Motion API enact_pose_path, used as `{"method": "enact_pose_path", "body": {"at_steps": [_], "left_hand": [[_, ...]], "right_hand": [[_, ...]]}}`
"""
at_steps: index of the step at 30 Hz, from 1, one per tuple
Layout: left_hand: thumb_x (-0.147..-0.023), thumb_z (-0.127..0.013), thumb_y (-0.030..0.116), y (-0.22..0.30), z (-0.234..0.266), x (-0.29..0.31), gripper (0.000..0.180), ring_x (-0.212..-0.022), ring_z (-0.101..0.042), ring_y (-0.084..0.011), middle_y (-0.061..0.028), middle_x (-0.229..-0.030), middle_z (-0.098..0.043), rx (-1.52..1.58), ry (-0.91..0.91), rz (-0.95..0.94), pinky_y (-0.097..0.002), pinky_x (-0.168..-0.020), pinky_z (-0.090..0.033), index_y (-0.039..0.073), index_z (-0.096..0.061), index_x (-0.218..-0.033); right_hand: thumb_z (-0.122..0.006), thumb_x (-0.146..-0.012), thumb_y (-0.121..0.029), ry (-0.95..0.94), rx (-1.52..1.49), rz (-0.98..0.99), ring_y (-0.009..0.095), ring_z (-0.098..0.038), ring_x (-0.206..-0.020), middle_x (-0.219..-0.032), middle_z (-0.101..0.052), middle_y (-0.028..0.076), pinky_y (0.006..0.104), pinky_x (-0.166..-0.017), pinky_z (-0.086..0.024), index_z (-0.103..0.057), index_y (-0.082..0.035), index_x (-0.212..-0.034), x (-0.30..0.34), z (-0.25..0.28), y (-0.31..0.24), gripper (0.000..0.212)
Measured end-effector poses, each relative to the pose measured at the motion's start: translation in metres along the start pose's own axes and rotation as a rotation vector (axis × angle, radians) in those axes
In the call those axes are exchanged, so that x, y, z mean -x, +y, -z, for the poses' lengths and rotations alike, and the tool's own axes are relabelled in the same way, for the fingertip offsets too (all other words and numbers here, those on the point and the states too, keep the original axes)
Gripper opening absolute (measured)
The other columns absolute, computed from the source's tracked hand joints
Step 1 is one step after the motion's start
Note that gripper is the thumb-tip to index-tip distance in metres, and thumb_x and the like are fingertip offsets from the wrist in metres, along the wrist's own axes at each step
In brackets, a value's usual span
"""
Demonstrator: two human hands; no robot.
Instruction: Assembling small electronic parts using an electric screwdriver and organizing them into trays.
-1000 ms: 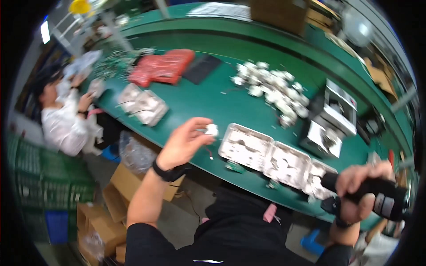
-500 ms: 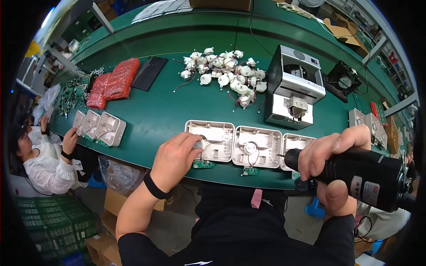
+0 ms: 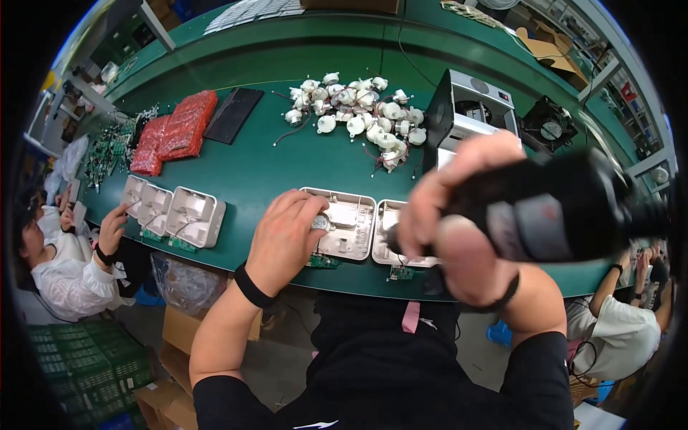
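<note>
Mid-frame, our left hand (image 3: 287, 233) pinches a round part (image 3: 320, 221) inside the white case (image 3: 358, 215), probably just for steadiness, while our right hand (image 3: 466, 247) grips the black driver (image 3: 559, 201).

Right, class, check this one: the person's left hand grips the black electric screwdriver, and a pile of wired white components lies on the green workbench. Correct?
Not quite: the head view shows the right hand gripping the black electric screwdriver. A pile of wired white components does lie on the green workbench.

Blurred black power driver (image 3: 573, 204), with one white housing (image 3: 387, 213) partly hidden behind it.
</note>
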State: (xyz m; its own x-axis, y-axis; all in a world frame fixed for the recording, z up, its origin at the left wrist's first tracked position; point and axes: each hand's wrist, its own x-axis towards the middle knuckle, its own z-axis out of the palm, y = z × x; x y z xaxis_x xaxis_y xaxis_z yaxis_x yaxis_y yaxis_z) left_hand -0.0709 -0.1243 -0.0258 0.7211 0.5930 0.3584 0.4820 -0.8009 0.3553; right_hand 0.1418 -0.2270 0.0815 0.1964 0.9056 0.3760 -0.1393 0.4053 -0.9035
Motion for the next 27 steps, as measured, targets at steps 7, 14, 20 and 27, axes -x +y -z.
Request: {"method": "enact_pose_path", "body": {"at_steps": [7, 14, 20, 27], "left_hand": [[-0.069, -0.08, 0.007, -0.001, 0.008, -0.004, 0.056, -0.107, -0.059, -0.0322, -0.0099, -0.101, -0.067, 0.072, 0.012, 0.035, -0.0444, -0.1, -0.045, 0.008, -0.056, -0.12], [-0.069, -0.081, 0.008, -0.005, 0.006, 0.002, 0.06, -0.108, -0.059, -0.0327, -0.0092, -0.099, -0.067, 0.132, 0.053, 0.051, -0.045, -0.103, -0.043, 0.008, -0.055, -0.123], [-0.07, -0.08, 0.007, -0.013, 0.005, 0.003, 0.057, -0.104, -0.059, -0.0352, -0.0133, -0.101, -0.066, 0.162, 0.041, 0.033, -0.047, -0.099, -0.044, 0.005, -0.055, -0.122], [-0.071, -0.078, 0.005, -0.011, -0.001, 0.004, 0.054, -0.099, -0.06, -0.036, -0.0135, -0.1, -0.066, 0.181, 0.018, 0.067, -0.0461, -0.089, -0.049, 0.004, -0.056, -0.12]], "right_hand": [[-0.065, -0.088, -0.001, -0.11, 0.078, 0.133, 0.016, -0.058, -0.055, -0.074, -0.057, 0.008, 0.0298, -0.052, -0.049, -0.045, -0.001, -0.109, -0.037, -0.028, 0.059, 0.029], [-0.066, -0.086, 0.001, -0.084, 0.098, 0.121, 0.015, -0.059, -0.055, -0.075, -0.058, 0.007, 0.0287, -0.051, -0.049, -0.052, 0.002, -0.102, -0.044, -0.042, 0.084, 0.021], [-0.069, -0.085, 0.0, -0.08, 0.121, 0.03, 0.012, -0.059, -0.056, -0.072, -0.059, 0.004, 0.0276, -0.051, -0.048, -0.055, 0.001, -0.099, -0.039, -0.054, 0.089, 0.02], [-0.071, -0.084, -0.002, -0.1, 0.258, 0.246, 0.01, -0.058, -0.055, -0.071, -0.06, 0.003, 0.0265, -0.05, -0.048, -0.055, -0.001, -0.099, -0.047, -0.058, 0.089, 0.022]]}}
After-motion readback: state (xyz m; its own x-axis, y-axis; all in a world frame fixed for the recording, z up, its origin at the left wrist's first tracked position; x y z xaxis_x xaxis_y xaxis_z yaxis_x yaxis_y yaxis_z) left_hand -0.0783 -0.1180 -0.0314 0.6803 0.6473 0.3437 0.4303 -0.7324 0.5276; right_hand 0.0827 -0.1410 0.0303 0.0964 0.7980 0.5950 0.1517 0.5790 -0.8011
